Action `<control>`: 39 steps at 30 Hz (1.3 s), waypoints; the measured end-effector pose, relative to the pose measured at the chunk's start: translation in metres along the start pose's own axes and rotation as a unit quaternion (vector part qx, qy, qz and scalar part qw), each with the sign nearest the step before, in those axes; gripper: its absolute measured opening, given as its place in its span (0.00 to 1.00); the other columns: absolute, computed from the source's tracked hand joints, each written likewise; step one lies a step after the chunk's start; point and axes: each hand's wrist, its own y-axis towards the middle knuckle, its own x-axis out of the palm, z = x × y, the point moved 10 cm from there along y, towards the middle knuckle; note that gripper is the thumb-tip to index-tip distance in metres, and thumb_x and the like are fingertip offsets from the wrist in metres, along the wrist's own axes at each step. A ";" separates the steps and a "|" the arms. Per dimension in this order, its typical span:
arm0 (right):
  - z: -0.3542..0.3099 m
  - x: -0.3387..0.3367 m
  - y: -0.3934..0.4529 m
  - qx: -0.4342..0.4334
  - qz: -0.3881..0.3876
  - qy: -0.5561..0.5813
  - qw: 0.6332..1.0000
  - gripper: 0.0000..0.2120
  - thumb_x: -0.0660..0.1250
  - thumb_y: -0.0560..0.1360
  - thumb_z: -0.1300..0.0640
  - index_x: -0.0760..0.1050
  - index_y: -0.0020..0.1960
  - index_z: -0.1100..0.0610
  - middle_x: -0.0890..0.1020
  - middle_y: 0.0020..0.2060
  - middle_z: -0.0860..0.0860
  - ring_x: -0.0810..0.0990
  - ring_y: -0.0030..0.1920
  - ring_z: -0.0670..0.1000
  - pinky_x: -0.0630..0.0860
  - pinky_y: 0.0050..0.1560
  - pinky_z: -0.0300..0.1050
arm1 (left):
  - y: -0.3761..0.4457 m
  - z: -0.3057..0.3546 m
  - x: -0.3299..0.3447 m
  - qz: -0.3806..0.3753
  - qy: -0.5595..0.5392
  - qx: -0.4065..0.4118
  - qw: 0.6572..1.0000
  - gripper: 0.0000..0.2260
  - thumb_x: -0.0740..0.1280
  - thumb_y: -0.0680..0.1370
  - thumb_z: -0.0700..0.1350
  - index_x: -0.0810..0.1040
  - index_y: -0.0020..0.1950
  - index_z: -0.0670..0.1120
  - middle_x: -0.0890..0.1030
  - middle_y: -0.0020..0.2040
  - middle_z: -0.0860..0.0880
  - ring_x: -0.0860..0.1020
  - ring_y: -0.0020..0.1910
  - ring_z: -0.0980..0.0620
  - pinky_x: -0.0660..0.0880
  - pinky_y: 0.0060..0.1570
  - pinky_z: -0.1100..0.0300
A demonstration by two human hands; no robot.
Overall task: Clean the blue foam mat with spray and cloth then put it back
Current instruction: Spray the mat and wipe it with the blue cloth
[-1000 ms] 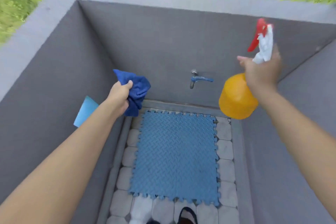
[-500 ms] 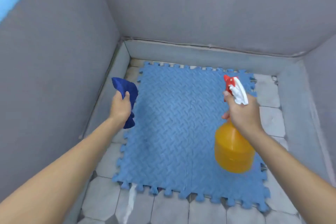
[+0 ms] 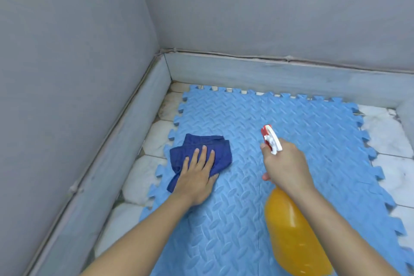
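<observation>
**Two hands at work on a blue foam mat in a grey walled corner**

Plain grey walls (image 3: 268, 6) fill the upper half of the view and meet in a corner at upper left, with a pale grey skirting band (image 3: 268, 74) running along their base. Below them is a floor of white and grey marbled stone tiles (image 3: 389, 132), visible as strips along the left and right edges.

Lying flat on that floor, and covering most of it, is the light blue foam mat (image 3: 313, 132), made of interlocking tiles with a raised diamond-plate pattern and toothed puzzle edges. Its far edge sits close to the back skirting, and its left edge is near the left wall.

A translucent orange plastic spray bottle (image 3: 295, 237) with a red and white trigger head is held above the right part of the mat, tilted so the nozzle points away from the viewer. The right hand (image 3: 286, 163) is wrapped around its neck, with a finger at the trigger.

On the left part of the mat rests a crumpled dark blue cloth (image 3: 197, 152). The left hand (image 3: 197, 175) lies flat on top of it, palm down, fingers extended and slightly spread, pressing it against the mat rather than gripping it.

Both bare forearms reach in from the bottom edge.
</observation>
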 end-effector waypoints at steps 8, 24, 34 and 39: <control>-0.001 0.006 -0.002 -0.005 -0.032 0.020 0.999 0.12 0.60 0.80 0.50 0.72 0.40 0.54 0.81 0.33 0.52 0.81 0.22 0.49 0.80 0.38 0.52 | -0.001 -0.002 0.002 0.018 -0.010 0.019 1.000 0.32 0.37 0.77 0.65 0.35 0.77 0.54 0.32 0.76 0.54 0.30 0.74 0.54 0.31 0.71 0.53; 0.045 -0.007 -0.045 0.040 -0.032 0.032 0.998 0.09 0.63 0.79 0.50 0.75 0.42 0.53 0.81 0.34 0.53 0.80 0.25 0.53 0.82 0.37 0.56 | -0.009 -0.005 0.006 -0.019 0.023 0.018 0.999 0.39 0.30 0.66 0.61 0.33 0.77 0.51 0.32 0.77 0.51 0.33 0.76 0.50 0.34 0.73 0.49; 0.124 -0.106 -0.070 0.112 0.102 0.060 0.987 0.10 0.64 0.79 0.50 0.75 0.50 0.58 0.82 0.41 0.58 0.80 0.27 0.54 0.73 0.25 0.39 | -0.005 -0.002 0.010 -0.013 0.033 -0.004 0.999 0.30 0.43 0.81 0.61 0.33 0.77 0.51 0.32 0.77 0.50 0.35 0.76 0.48 0.37 0.74 0.47; 0.134 -0.134 -0.083 0.114 0.125 0.090 0.981 0.14 0.72 0.74 0.48 0.71 0.46 0.57 0.76 0.35 0.52 0.80 0.23 0.51 0.76 0.29 0.45 | -0.004 -0.002 0.010 -0.022 0.033 -0.010 0.999 0.31 0.41 0.79 0.65 0.33 0.77 0.54 0.32 0.77 0.52 0.34 0.76 0.49 0.37 0.74 0.47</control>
